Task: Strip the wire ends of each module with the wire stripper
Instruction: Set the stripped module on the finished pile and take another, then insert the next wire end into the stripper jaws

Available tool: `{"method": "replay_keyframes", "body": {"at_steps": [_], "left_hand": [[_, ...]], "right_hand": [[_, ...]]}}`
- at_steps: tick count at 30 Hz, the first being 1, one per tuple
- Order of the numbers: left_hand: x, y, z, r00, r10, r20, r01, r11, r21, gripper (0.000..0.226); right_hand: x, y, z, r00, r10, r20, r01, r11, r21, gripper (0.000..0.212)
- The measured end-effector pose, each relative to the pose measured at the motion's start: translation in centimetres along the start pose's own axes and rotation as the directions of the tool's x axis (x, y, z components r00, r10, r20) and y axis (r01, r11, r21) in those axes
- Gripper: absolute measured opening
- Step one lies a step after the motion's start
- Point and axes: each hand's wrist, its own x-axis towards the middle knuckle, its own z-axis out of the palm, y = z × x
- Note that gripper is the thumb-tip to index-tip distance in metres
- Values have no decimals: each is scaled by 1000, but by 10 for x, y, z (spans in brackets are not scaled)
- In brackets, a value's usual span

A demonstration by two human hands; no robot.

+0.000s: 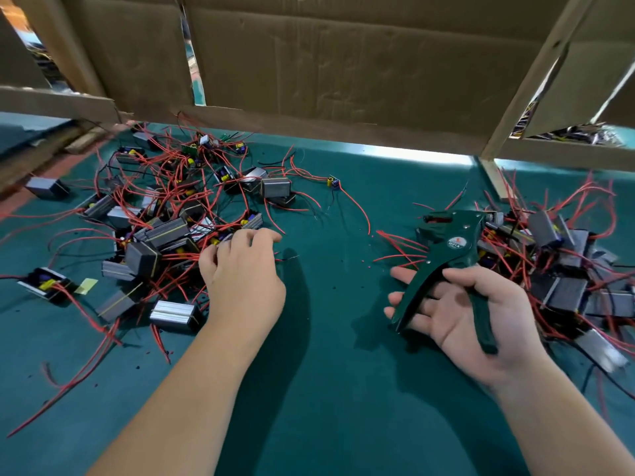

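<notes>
Holding the stripper (453,249) palm-up, the right hand (450,317) has its thumb hooked over one handle, fingers loose under the other. The left hand (244,273) curls down into the left modules (165,231) and red wires; can't tell if it's actually grabbed anything. More modules are piled just right of the stripper.

Left grip (240,273), right grip (460,314): bare, five-fingered; forearms (192,389) bare up to frame edge.
</notes>
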Motion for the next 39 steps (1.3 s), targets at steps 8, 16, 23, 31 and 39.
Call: {"method": "replay_keyframes", "body": {"at_steps": [8, 16, 23, 31, 39], "left_hand": [[7, -3, -11, 995, 46, -85, -84, 851, -518, 49], [-17, 28, -26, 870, 492, -22, -202, 315, -927, 59], [7, -5, -35, 960, 265, -92, -264, 738, -621, 66], [7, -17, -38, 800, 371, 472, -312, 929, -200, 47], [2, -7, -37, 788, 540, 297, -399, 815, -420, 10]], "right_hand": [[-13, -5, 6, 902, -14, 432, -23, 996, 81, 76], [-15, -5, 7, 852, -50, 521, -59, 980, 191, 59], [-12, -7, 3, 884, -85, 460, 11, 987, 161, 70], [-8, -1, 1, 893, -84, 442, 40, 993, 109, 66], [-8, 1, 2, 897, -71, 437, 31, 995, 98, 60]]}}
